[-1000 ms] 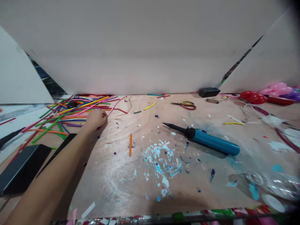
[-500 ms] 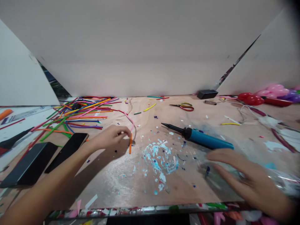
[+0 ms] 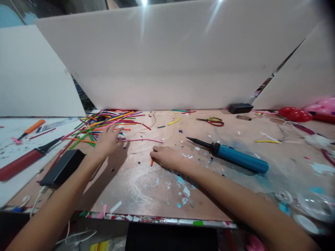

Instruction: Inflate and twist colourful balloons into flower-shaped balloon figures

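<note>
My right hand is closed by the middle of the table, its fingers on a short orange balloon piece whose end sticks out below them. My left hand reaches over the near edge of a pile of long, thin, uninflated modelling balloons. Its fingers are stretched and apart. A pink balloon lies loose on the wood between the two hands, one end close to the left fingers. Beyond my right forearm lies a blue balloon pump with a black nozzle.
Scissors and a black block lie toward the white back panel. At left are a dark box and a red pump. Blue scraps litter the front; red balloons sit far right.
My right hand has come across from the right to the orange piece, which my left hand was holding. My left hand has moved away to the balloon pile. The pink balloon now lies flatter.
</note>
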`<state>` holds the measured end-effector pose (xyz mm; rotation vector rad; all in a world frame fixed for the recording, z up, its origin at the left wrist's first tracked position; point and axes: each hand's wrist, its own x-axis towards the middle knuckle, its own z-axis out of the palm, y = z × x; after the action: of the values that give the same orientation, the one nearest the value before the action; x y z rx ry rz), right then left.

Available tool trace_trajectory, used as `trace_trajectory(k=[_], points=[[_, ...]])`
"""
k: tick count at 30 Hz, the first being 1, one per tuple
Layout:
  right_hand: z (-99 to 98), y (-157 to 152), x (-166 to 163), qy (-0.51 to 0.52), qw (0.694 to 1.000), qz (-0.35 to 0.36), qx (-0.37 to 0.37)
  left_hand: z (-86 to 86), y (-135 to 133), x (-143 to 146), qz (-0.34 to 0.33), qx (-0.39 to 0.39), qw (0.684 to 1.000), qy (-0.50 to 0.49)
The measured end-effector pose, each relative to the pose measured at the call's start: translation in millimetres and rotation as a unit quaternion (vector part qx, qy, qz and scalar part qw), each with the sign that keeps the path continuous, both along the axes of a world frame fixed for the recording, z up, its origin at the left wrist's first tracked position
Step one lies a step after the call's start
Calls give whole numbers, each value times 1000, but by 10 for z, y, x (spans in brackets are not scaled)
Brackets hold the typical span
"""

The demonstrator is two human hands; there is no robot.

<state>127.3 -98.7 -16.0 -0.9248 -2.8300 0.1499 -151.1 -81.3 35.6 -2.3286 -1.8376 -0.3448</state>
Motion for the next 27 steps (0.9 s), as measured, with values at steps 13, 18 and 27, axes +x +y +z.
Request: trace_trajectory(k=[13,18,27], points=[[376,763,1112,233,908,-348,36,-135,-120,-202,134,-149,977,80],[284,437,1264,262,906,-329,-47,-313,-519,-814,225,-209,950,58],[431,-87,661,359,898,-200,-158,-46,-605,-396,208,-107,964,-123]])
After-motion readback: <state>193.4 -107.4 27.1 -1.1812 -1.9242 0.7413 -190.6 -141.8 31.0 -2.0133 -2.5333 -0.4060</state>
